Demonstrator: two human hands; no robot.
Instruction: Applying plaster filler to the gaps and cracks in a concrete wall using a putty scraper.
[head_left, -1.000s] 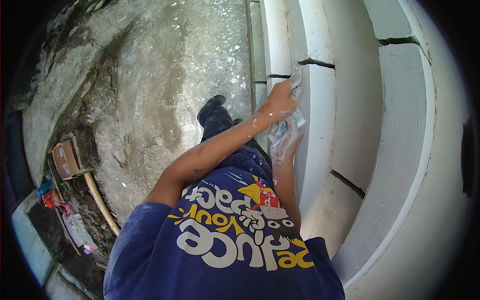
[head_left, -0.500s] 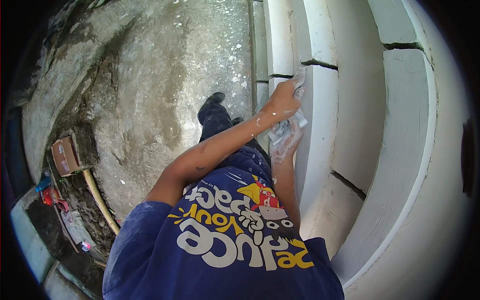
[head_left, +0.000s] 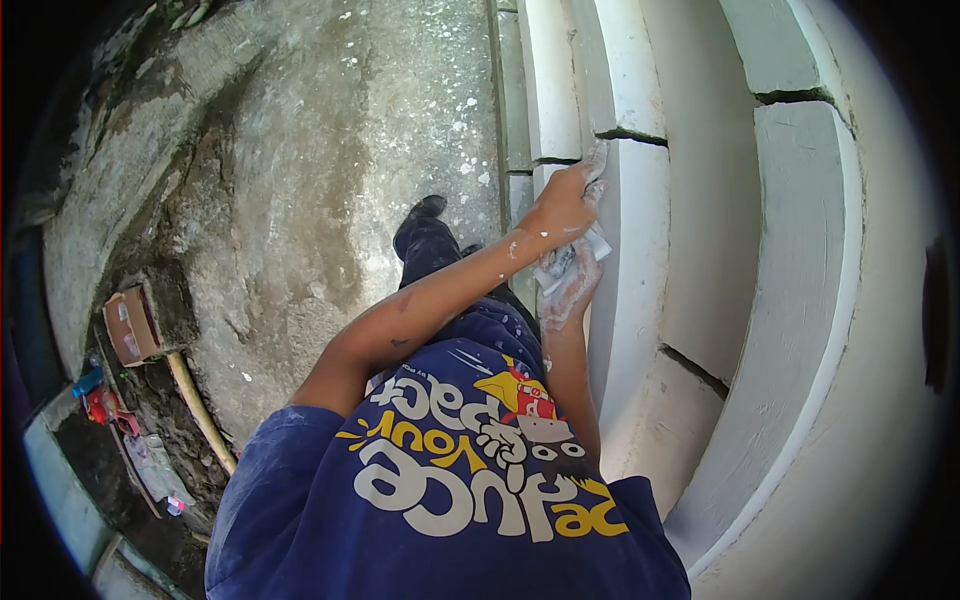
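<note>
My left hand reaches across to the pale moulded ledge on my right. Its fingers look curled, apart from a paste-coated finger stretched along the ledge's edge, close below a dark gap. Whether anything is inside the curled fingers is hidden. Just beneath it, my right hand is closed on a flat whitish piece with grey-white smears. White paste or powder coats this hand up to the wrist. The piece's exact kind cannot be made out, since both hands partly cover it.
More pale ledges, such as a broad curved one, run along the wall with dark gaps between sections. A stained concrete floor with white spatters lies to the left. There stand a cardboard box, a wooden pole and coloured scraps.
Both hands keep almost the same place at the ledge, with the flat piece still in the right. The view has shifted slightly, so the ledges appear a little lower and further left.
</note>
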